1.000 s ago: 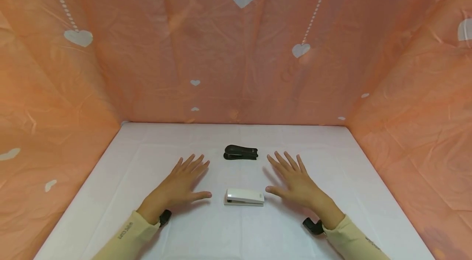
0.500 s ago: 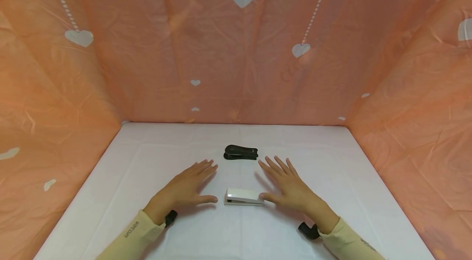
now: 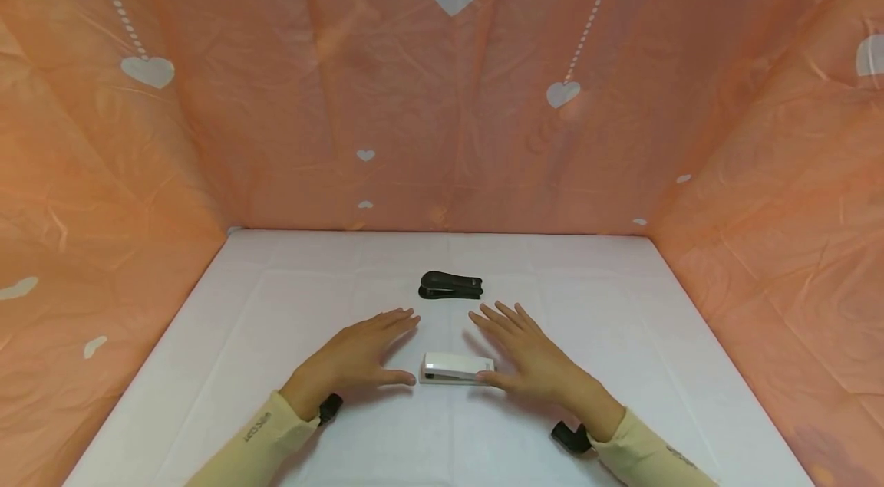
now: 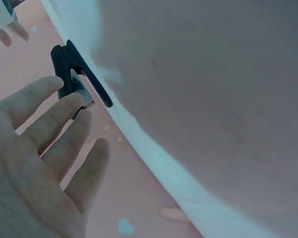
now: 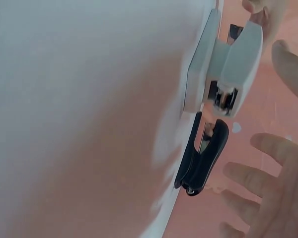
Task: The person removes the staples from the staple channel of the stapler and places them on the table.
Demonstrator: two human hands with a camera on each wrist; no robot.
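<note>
A white stapler (image 3: 452,366) lies on the table between both hands, its long side running left to right. Farther back lies a black stapler (image 3: 450,285). My left hand (image 3: 359,353) hovers left of the white stapler with fingers extended, its thumb tip right by the stapler's left end. My right hand (image 3: 528,357) is spread over the right side, and its thumb overlaps the right end of the white stapler in the head view. Neither hand grips anything. In the right wrist view the white stapler (image 5: 228,64) stands out large, with the black stapler (image 5: 201,156) beyond it.
A white cloth covers the table (image 3: 311,264). Orange curtains (image 3: 442,126) with white hearts rise at the back and both sides. A black wrist camera (image 3: 572,437) is strapped under the right wrist, another black wrist camera (image 3: 331,408) under the left.
Both hands have moved inward and slightly toward the person, closing in on the white stapler from either side. Both staplers stay where they were.
</note>
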